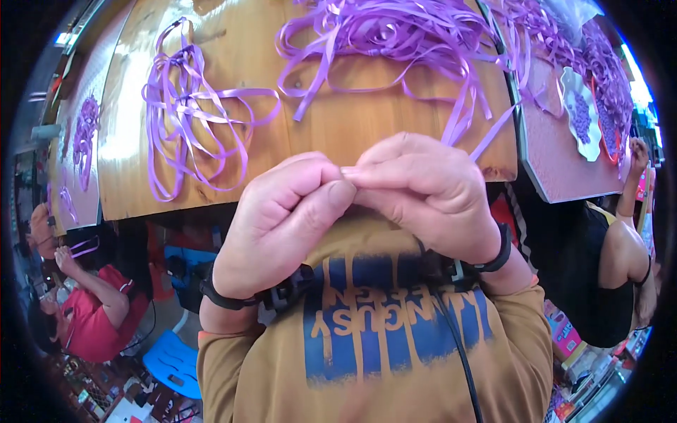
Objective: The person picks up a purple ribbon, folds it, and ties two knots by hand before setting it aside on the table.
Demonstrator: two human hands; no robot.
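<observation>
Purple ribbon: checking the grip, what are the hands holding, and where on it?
Both hands, left hand and right hand, pinch a purple ribbon strip at its near end.

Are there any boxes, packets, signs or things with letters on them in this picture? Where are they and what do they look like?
Shirt print: on the front of the mustard shirt, below both hands; a blue block with mustard letters, seen upside down.
Small boxes: lower right edge, beside a co-worker in black; pink and red, too small and blurred to tell more.
No signs or screens can be made out.
</observation>
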